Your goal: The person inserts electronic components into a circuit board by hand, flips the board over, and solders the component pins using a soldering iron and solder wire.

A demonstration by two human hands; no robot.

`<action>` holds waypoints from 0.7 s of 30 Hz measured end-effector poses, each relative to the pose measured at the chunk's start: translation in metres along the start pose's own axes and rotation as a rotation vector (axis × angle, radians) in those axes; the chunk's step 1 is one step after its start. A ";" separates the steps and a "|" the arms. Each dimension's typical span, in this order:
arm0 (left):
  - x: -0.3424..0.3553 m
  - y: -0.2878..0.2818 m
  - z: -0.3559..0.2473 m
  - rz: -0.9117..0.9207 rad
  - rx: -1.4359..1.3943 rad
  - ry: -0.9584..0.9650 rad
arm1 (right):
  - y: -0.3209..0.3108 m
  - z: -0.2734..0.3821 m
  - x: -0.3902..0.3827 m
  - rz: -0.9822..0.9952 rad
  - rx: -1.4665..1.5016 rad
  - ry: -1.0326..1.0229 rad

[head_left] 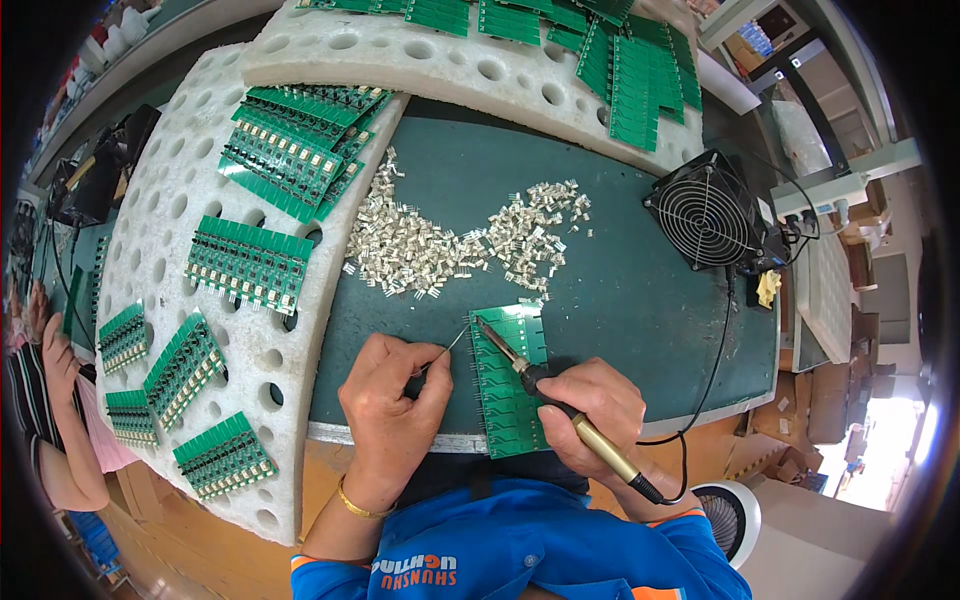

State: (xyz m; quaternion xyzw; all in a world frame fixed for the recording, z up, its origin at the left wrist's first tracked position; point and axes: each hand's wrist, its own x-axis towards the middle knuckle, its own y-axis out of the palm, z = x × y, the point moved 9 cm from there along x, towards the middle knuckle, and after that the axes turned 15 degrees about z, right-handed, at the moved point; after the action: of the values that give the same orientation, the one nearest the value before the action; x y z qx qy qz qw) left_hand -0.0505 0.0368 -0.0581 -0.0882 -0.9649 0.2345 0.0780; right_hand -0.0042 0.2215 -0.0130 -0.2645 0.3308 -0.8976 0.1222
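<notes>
A green circuit board panel lies at the front edge of the dark green work table, with rows of pins along its left side. My right hand grips a soldering iron with a gold and black handle. Its tip rests at or just over the board's upper left corner. Between pinched fingers, my left hand holds a thin solder wire, whose end reaches toward that same corner. Just beyond the board spreads a heap of small white connectors with metal pins.
White foam slabs with round holes stand left and at the back, carrying stacked green circuit boards. A black fan sits at right, near the iron's cord. At far left, another person's hand shows.
</notes>
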 end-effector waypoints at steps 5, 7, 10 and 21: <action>0.000 0.001 0.001 0.002 0.005 -0.003 | 0.002 0.002 0.000 0.027 -0.032 -0.010; -0.001 0.001 0.001 -0.028 -0.030 0.015 | 0.002 0.003 0.000 0.030 -0.040 -0.012; -0.001 0.001 0.002 -0.029 -0.046 0.013 | 0.003 0.004 0.000 0.034 -0.039 -0.011; -0.001 0.002 0.002 -0.020 -0.024 0.009 | 0.003 0.004 -0.001 0.055 -0.029 -0.007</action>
State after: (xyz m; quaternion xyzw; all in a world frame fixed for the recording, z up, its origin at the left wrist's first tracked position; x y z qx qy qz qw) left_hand -0.0492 0.0370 -0.0607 -0.0803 -0.9682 0.2217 0.0837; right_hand -0.0010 0.2175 -0.0128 -0.2603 0.3505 -0.8880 0.1442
